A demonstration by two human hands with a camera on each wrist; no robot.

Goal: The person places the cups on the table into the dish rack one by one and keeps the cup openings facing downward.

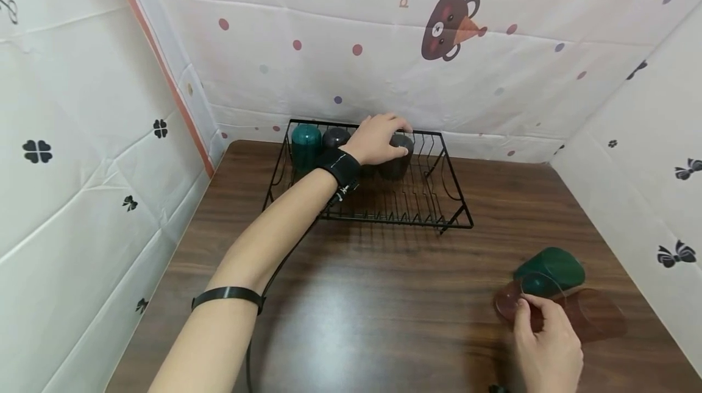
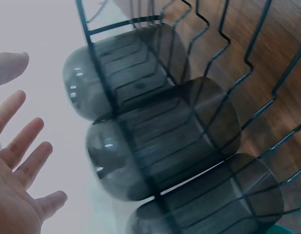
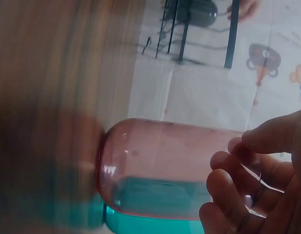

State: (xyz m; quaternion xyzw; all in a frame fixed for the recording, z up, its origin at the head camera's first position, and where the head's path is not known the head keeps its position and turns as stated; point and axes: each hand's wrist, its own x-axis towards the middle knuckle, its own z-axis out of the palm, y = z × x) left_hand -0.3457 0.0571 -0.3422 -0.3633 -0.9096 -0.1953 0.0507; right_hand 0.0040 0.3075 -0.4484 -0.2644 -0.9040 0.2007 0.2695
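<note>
Over the black wire rack (image 1: 384,219), my left hand (image 1: 378,137) reaches above a dark grey cup (image 1: 397,164) placed bottom up. In the left wrist view its fingers (image 2: 30,161) are spread, with a gap to the row of grey cups (image 2: 162,139). My right hand (image 1: 548,338) pinches the rim of a clear pink cup (image 1: 507,301) between thumb and fingers. The right wrist view shows this pink cup (image 3: 160,161) upright, its base at the table. A green cup (image 1: 559,265) stands just behind it, and another pink cup (image 1: 600,317) is beside the hand.
At the rack's left end sit an upturned teal cup (image 1: 306,146) and another grey cup (image 1: 336,137). The wooden table (image 1: 351,295) meets patterned white sheets (image 1: 329,58) at the back and sides. A black cable (image 1: 280,265) runs along the left forearm.
</note>
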